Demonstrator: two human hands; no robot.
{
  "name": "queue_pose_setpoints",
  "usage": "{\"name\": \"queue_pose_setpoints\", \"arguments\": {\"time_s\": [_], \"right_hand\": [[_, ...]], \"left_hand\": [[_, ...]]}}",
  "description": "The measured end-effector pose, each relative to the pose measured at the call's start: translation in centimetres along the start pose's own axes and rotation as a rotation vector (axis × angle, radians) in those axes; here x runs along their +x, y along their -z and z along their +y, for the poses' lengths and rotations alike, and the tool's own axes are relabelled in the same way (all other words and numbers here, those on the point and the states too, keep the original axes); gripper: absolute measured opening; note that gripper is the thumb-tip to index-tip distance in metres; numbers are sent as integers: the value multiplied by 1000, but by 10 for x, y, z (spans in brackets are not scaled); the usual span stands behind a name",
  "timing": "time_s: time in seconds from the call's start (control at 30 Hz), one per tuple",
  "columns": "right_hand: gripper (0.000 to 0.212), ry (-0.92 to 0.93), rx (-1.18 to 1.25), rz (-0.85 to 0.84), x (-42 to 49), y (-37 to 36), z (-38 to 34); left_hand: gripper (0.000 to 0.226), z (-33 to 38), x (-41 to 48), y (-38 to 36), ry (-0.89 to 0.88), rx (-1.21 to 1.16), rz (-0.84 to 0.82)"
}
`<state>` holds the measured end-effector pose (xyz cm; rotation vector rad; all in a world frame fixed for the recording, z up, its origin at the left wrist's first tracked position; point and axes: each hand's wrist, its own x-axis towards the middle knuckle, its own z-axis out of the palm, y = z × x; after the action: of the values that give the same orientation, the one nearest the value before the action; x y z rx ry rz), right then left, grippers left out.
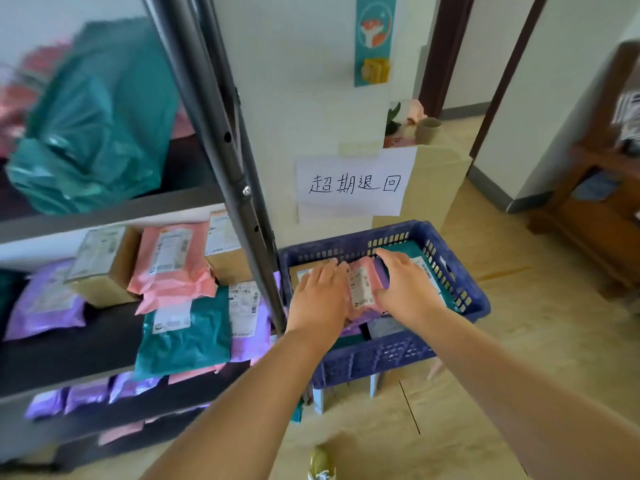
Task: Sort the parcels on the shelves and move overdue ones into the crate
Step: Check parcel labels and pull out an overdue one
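Note:
A blue slatted crate (pixel 464 282) stands right of the shelf unit and holds several parcels. Both my hands reach into it. My left hand (pixel 320 294) lies flat with straight fingers on a cardboard box and the left side of a pink mailer (pixel 362 287). My right hand (pixel 407 284) holds the pink mailer's right side, thumb hooked under its edge. A teal parcel (pixel 417 252) lies under my right hand at the crate's back right. Purple and grey parcels show beneath near the front.
The metal shelf post (pixel 242 188) rises just left of the crate. The middle shelf (pixel 62 351) carries boxes and pink, purple and teal mailers. A large teal bag (pixel 97 133) sits above. A handwritten paper sign (pixel 353 183) hangs behind the crate; wooden furniture (pixel 595 220) stands right.

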<state>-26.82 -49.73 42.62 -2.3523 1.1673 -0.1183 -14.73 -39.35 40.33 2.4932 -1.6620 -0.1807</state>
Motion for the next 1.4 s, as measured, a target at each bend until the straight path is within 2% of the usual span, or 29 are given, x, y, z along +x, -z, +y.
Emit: {"name": "queue_pose_setpoints", "arguments": {"time_s": [0.23, 0.47, 0.73, 0.97, 1.13, 1.33, 1.4], "right_hand": [[58, 194, -57, 50, -63, 26, -56], [58, 439, -74, 34, -115, 54, -149], [57, 642, -91, 90, -148, 72, -256], [54, 750, 8, 90, -153, 68, -360], [50, 809, 1, 154, -147, 50, -437], [41, 751, -53, 182, -120, 35, -498], [45, 720, -86, 188, -106, 37, -511]], "left_hand": [[50, -10, -74, 61, 66, -83, 306], [38, -53, -133, 140, 80, -70, 611], [40, -126, -193, 219, 146, -10, 776], [36, -219, -233, 276, 167, 41, 806], [40, -291, -253, 308, 238, -5, 769], [41, -353, -249, 335, 292, -132, 668], [41, -364, -240, 340, 289, -143, 635]]}}
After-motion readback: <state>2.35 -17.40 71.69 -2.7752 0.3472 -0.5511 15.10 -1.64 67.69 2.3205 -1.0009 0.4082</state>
